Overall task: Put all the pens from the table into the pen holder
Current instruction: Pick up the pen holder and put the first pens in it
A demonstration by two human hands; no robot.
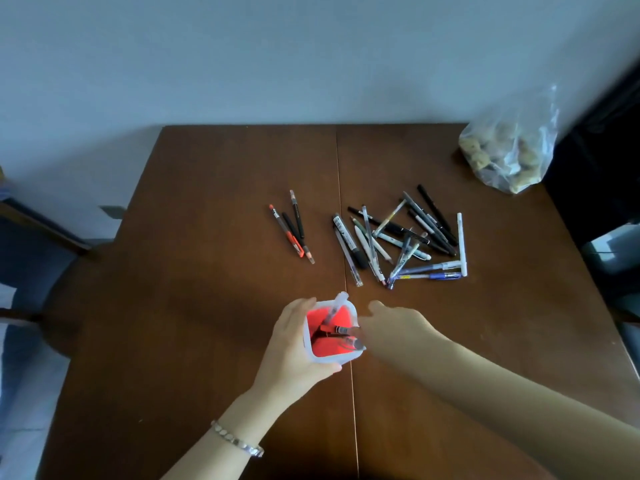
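- A big heap of pens was seen on the table, well beyond the fingertips of the right hand. None of it was being touched, so most of the job was judged to be left.
- A small group of pens was laid apart from the heap, well beyond the fingers of the left hand.
- The pen holder, white outside and red inside, was gripped by the left hand, with the fingers curled round its left wall.
- Only a few pens were seen standing in the holder, between the two hands. The job was judged to be only just begun.
- The right hand was held just beside the holder's right rim, with its fingertips near the pen tops. The hand was blurred, so it could not be told whether a pen was pinched or let go.
- A pale wall was seen far past all the fingers.
- A brown wooden table was spread under both hands, and its seam ran under the holder.
- A clear plastic bag of lumpy things was set at the far corner, well past the right fingertips.
- A silver bracelet was worn behind the left fingers, on the wrist.
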